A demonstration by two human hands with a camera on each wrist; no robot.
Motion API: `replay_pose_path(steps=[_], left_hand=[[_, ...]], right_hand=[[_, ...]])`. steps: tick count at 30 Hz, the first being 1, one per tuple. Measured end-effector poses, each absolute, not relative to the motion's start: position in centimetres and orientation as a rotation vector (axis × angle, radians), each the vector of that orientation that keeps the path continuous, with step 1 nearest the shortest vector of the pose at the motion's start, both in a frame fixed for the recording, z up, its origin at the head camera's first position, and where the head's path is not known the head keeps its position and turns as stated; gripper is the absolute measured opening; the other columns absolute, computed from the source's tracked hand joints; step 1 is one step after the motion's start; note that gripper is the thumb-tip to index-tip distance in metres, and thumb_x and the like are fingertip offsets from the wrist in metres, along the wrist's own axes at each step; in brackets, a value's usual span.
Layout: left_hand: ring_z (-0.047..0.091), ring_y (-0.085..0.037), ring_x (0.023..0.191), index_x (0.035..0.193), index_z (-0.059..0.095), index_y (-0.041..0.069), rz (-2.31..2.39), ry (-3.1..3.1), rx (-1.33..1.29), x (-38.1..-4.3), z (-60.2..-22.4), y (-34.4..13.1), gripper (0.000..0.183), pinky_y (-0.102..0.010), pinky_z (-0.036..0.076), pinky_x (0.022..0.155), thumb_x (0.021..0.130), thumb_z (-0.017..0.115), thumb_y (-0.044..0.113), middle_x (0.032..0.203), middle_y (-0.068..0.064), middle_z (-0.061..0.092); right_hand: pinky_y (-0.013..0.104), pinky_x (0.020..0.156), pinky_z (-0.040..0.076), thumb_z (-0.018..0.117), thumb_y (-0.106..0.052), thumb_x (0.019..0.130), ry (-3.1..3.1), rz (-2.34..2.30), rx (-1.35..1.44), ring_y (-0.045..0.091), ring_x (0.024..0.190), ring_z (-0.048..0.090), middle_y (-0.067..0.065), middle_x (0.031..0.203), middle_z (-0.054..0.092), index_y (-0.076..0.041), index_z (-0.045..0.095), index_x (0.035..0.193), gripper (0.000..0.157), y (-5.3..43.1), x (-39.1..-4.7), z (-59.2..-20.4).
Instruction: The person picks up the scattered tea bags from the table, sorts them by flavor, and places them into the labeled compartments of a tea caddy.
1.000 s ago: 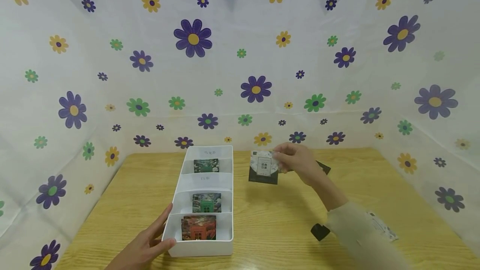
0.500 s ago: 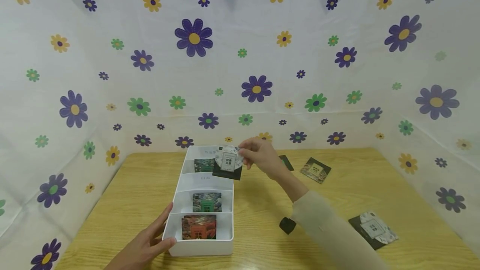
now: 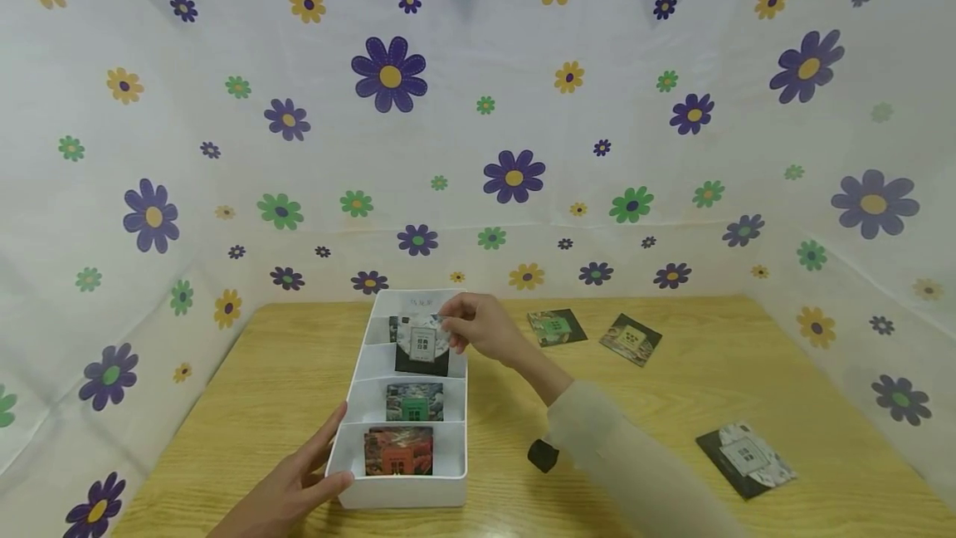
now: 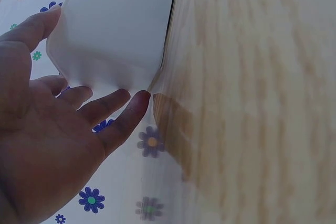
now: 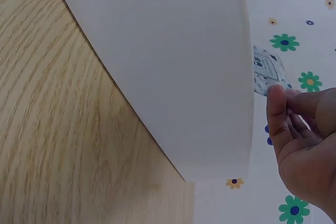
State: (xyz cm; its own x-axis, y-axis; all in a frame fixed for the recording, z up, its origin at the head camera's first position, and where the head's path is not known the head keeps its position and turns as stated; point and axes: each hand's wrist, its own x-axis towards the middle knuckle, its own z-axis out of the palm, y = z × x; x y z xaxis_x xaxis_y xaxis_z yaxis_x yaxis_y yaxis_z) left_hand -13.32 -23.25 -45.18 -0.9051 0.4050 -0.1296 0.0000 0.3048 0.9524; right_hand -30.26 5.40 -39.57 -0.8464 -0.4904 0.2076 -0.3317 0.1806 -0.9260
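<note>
In the head view, my right hand [image 3: 481,329] pinches a white-and-black tea sachet [image 3: 422,344] by its upper right edge, over the second compartment from the back of the white divided box [image 3: 465,447]. The box wall hides the lower part of the sachet [image 5: 266,69] in the right wrist view. My left hand [image 3: 287,484] rests its extended fingertips and thumb at the box's near left corner. Red tea sachets [image 3: 399,451] stand in the nearest compartment. A green sachet [image 3: 414,403] stands in the one behind, and a dark sachet [image 3: 392,329], mostly covered, in the rearmost.
On the wooden table [image 3: 597,405] right of the box lie a green-labelled sachet [image 3: 557,326], a yellow-labelled sachet [image 3: 631,339] and overlapping white-and-black sachets [image 3: 747,459]. A small black object [image 3: 543,455] is at the right sleeve. Flowered cloth [image 3: 515,106] surrounds the table.
My right hand has carried the white-and-black sachet leftward from above the table to the box, and lowered it at the second compartment from the back. The left hand has stayed at the box corner.
</note>
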Motion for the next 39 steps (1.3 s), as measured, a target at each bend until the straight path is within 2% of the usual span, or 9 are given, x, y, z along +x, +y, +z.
replay_pose_path(steps=[6, 12, 19, 22, 28, 33, 39], left_hand=[[0.022, -0.048, 0.13, 0.15, -0.005, 0.029, 1.672, 2.151, 0.353, -13.3, -45.1, -23.2, 0.073, -0.045, 0.046, 0.086, 0.099, 0.047, 0.019, 0.152, -0.023, 0.001], [0.022, -0.049, 0.13, 0.15, -0.006, 0.028, 1.672, 2.128, 0.37, -13.3, -45.1, -23.3, 0.072, -0.043, 0.047, 0.084, 0.1, 0.045, 0.018, 0.151, -0.024, -0.001], [0.023, -0.05, 0.129, 0.15, -0.006, 0.027, 1.68, 2.112, 0.391, -13.3, -45.0, -23.3, 0.072, -0.043, 0.047, 0.084, 0.1, 0.044, 0.017, 0.15, -0.027, -0.002], [0.024, -0.05, 0.128, 0.15, -0.007, 0.027, 1.692, 2.095, 0.377, -13.3, -45.0, -23.3, 0.072, -0.041, 0.047, 0.083, 0.1, 0.044, 0.017, 0.15, -0.027, -0.001], [0.021, -0.051, 0.129, 0.15, -0.007, 0.026, 1.693, 2.095, 0.402, -13.3, -45.0, -23.3, 0.072, -0.046, 0.045, 0.086, 0.1, 0.044, 0.017, 0.15, -0.027, -0.003], [0.024, -0.05, 0.128, 0.15, -0.007, 0.026, 1.688, 2.105, 0.405, -13.4, -45.1, -23.4, 0.071, -0.046, 0.046, 0.085, 0.1, 0.044, 0.017, 0.15, -0.028, -0.002], [0.032, -0.047, 0.125, 0.15, -0.008, 0.028, 1.716, 2.051, 0.384, -13.4, -45.2, -23.4, 0.072, -0.042, 0.049, 0.077, 0.101, 0.043, 0.016, 0.148, -0.032, 0.003]], right_hand=[[0.037, 0.055, 0.053, 0.058, -0.004, 0.091, 2.393, -1.57, -0.893, 0.026, 0.061, 0.062, 0.014, 0.079, 0.062, -0.001, 0.064, 0.099, 0.01, 4.5, -29.9, -40.0], [0.032, 0.052, 0.052, 0.058, -0.003, 0.091, 2.462, -1.425, -0.897, 0.023, 0.059, 0.063, 0.009, 0.076, 0.064, -0.005, 0.064, 0.093, 0.007, 3.7, -29.3, -40.4], [0.03, 0.051, 0.052, 0.06, 0.0, 0.089, 2.508, -1.346, -0.845, 0.023, 0.059, 0.065, 0.009, 0.073, 0.066, -0.002, 0.064, 0.088, 0.005, 3.0, -28.7, -40.3], [0.025, 0.049, 0.051, 0.059, 0.0, 0.089, 2.588, -1.263, -0.869, 0.017, 0.057, 0.064, 0.006, 0.072, 0.065, -0.002, 0.064, 0.088, 0.006, 2.8, -28.5, -40.2], [0.018, 0.052, 0.047, 0.058, -0.003, 0.09, 2.803, -1.072, -1.007, 0.005, 0.056, 0.058, 0.002, 0.079, 0.063, -0.002, 0.068, 0.091, 0.01, 2.7, -27.9, -40.1], [0.017, 0.06, 0.047, 0.058, -0.006, 0.091, 2.909, -1.049, -1.093, 0.004, 0.068, 0.057, 0.002, 0.088, 0.066, -0.003, 0.072, 0.094, 0.015, 3.0, -27.7, -39.5], [0.02, 0.056, 0.046, 0.059, -0.012, 0.093, 2.914, -1.131, -1.075, 0.004, 0.064, 0.055, 0.002, 0.09, 0.067, -0.006, 0.071, 0.098, 0.015, 4.2, -27.4, -38.9]])
